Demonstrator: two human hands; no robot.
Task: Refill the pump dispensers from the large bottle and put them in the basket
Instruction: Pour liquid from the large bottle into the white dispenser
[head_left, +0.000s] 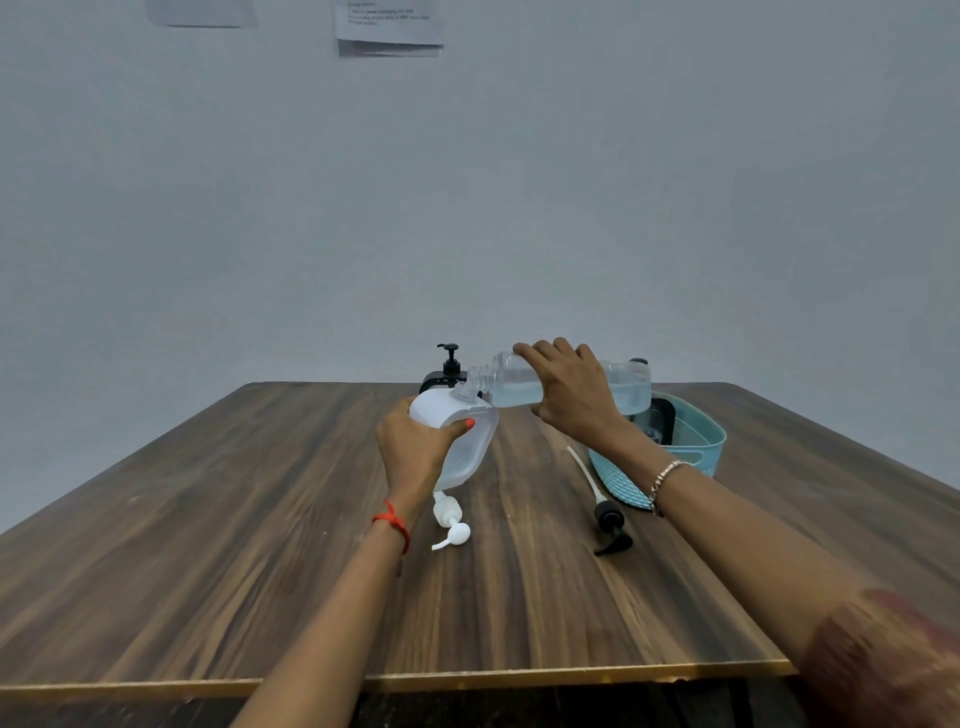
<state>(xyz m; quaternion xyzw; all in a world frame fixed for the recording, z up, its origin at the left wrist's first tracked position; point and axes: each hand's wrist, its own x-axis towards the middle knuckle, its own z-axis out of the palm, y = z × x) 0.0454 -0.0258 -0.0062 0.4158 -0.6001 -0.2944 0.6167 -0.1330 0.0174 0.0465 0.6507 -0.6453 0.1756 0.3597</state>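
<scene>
**Pouring stage of a refill.** The left hand (415, 452) wraps its fingers (457, 428) around the shoulder of a white pump dispenser (475, 447). It tips the body so that the open neck faces the large bottle (511, 387), a tilt that seems meant to meet the stream rather than let it fall.

The right hand (574, 397) grips the bottle's barrel from above with its fingers curled over it. It holds the bottle nearly level, with the threaded mouth at the dispenser's opening, just beyond the left fingers.

- **Bottle:** clear plastic, partly filled with colourless liquid.
- **Dispenser:** opaque white above, translucent and rounded below.

Nearer the wearer than the left fingers lies a white pump head (451, 525), evidently removed to free the neck. Nearer than the right fingers, a black pump head (612, 525) with a pale dip tube rests on the wood-grain desk (260, 519).

Just behind the right wrist sits the teal ribbed basket (696, 441), holding a dark container (661, 421). A black-pumped dispenser (450, 366) stands beyond the left fingers.
</scene>
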